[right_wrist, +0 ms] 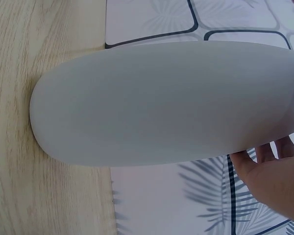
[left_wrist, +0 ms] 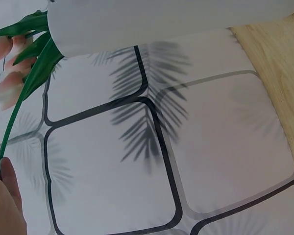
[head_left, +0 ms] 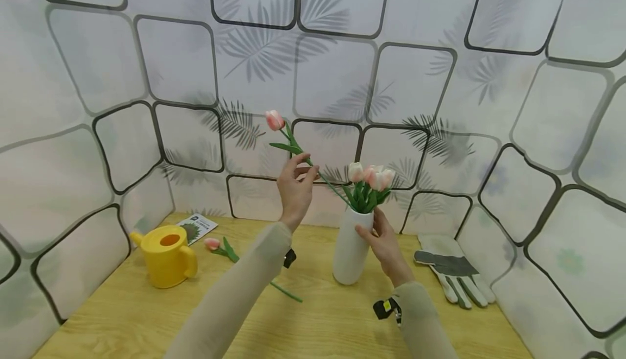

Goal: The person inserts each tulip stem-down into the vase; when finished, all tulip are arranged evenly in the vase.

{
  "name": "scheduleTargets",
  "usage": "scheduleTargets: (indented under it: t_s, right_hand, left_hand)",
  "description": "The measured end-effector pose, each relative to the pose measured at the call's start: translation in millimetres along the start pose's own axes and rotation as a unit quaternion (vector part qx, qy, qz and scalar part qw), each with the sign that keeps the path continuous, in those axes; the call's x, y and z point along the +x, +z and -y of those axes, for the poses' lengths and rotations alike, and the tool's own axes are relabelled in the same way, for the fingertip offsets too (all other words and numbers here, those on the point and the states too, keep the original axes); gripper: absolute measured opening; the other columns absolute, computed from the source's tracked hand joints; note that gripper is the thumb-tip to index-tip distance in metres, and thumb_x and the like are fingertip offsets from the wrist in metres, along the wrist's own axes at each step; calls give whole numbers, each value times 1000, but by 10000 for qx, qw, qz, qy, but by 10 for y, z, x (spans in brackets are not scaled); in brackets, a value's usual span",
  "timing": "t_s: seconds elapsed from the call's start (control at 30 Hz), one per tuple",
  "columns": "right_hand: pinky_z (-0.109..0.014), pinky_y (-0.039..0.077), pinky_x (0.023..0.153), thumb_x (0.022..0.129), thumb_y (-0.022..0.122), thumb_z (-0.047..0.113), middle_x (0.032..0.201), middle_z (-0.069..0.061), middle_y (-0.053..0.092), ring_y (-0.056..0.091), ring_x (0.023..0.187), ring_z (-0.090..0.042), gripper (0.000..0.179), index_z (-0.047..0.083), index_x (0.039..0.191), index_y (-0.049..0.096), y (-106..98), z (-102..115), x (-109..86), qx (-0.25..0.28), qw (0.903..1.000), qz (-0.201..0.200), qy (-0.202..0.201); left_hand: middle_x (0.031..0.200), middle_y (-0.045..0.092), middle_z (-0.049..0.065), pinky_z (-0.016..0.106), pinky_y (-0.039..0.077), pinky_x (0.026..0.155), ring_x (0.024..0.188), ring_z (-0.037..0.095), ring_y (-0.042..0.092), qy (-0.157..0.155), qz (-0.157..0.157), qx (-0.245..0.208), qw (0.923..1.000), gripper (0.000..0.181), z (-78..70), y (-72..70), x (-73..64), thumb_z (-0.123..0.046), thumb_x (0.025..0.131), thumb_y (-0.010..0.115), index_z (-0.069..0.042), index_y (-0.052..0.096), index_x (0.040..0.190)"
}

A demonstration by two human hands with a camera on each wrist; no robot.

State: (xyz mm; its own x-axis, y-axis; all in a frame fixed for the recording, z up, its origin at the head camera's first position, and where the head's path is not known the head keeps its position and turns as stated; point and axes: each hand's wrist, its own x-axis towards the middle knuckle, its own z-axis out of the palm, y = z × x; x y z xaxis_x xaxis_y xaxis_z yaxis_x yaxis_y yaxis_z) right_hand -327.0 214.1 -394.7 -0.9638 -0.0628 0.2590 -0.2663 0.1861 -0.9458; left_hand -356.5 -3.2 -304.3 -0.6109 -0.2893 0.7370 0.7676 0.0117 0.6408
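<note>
My left hand (head_left: pixel 295 190) pinches the green stem of a pink artificial-looking tulip (head_left: pixel 275 120), raised left of a white vase (head_left: pixel 351 247). The stem slants down so that its lower end is at the vase mouth; whether it is inside cannot be told. Several pink and white tulips (head_left: pixel 370 182) with green leaves stand in the vase. My right hand (head_left: pixel 385 245) grips the vase's upper right side, thumb toward me. In the right wrist view, the vase body (right_wrist: pixel 157 105) meets the wooden surface. The left wrist view shows the pinched stem (left_wrist: pixel 12 120) near the leaves.
Another pink tulip (head_left: pixel 212 244) lies on the wooden table (head_left: pixel 313 326), partly behind my left sleeve. A yellow watering can (head_left: pixel 166 261) and a printed card (head_left: pixel 200 226) are at the left. Grey-and-white gloves (head_left: pixel 455 269) lie right. Patterned fabric walls (head_left: pixel 337 87) enclose the back and sides.
</note>
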Motion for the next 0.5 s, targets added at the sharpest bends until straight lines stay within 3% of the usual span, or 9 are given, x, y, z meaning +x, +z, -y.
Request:
scheduleTargets:
  t_s: [0.27,0.5]
  right_hand:
    - [-57,19,120,95,66,25,160,-14,27,26,148,-32,80,16,157,16,7,-19,-8,72,9999,75,-25]
    - [-57,18,120,95,66,26,160,-13,27,26,148,-32,81,17,158,16,-8,16,-14,58,10000,50,7]
  left_hand:
    - [109,65,14,34,61,65,80,31,70,573,487,145,9971,23,-29,71,-53,-6,95,63,-4,67,118]
    - [104,66,16,35,60,59,80,28,70,1347,854,293,9868,19,-37,182,-90,-1,95,61,-2,68,112]
